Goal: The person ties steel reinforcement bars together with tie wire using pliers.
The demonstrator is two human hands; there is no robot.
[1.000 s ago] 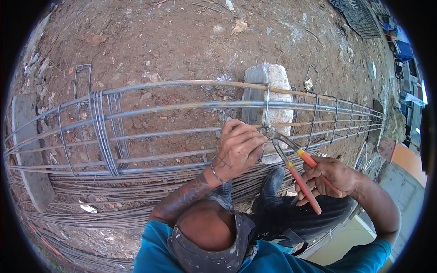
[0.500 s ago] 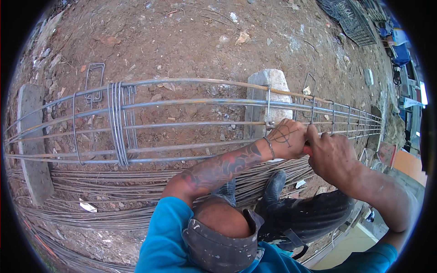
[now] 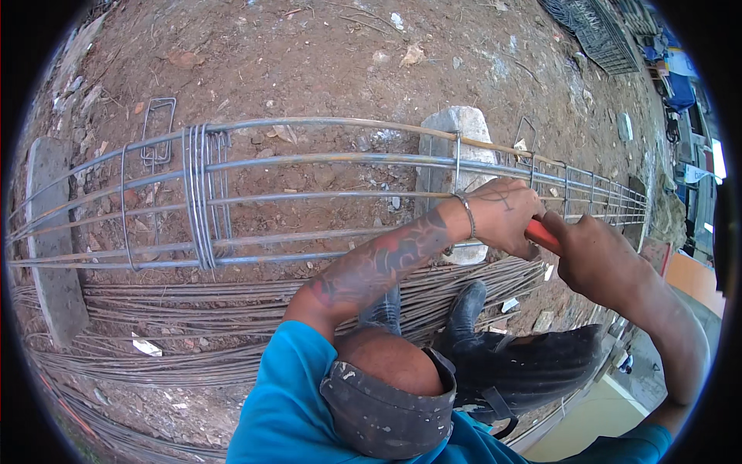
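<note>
A long cage of steel rebar point(image 3: 309, 159) runs across the view, with square stirrups around its bars. At its right part, my left hand point(image 3: 504, 215) is closed beside the lower bars, its fingers curled and partly hidden; what they hold does not show. Just to the right, my right hand point(image 3: 599, 251) grips a red-handled tool point(image 3: 543, 236), whose working end is hidden by the left hand. A single stirrup point(image 3: 457, 166) stands upright on the bars left of my hands. Farther left, a bunch of stirrups point(image 3: 199, 197) sits close together around the bars.
Concrete blocks lie under the cage, one pale block point(image 3: 464, 122) near my hands and a long one point(image 3: 54, 298) at the left. Loose rods point(image 3: 232, 305) cover the ground between cage and feet. A loose stirrup point(image 3: 159, 116) lies beyond the cage; crates point(image 3: 599, 39) stand far right.
My hands have shifted slightly right and the right hand has dropped lower, so more of the red handle shows. The left hand has turned, its wrist moving right and up.
</note>
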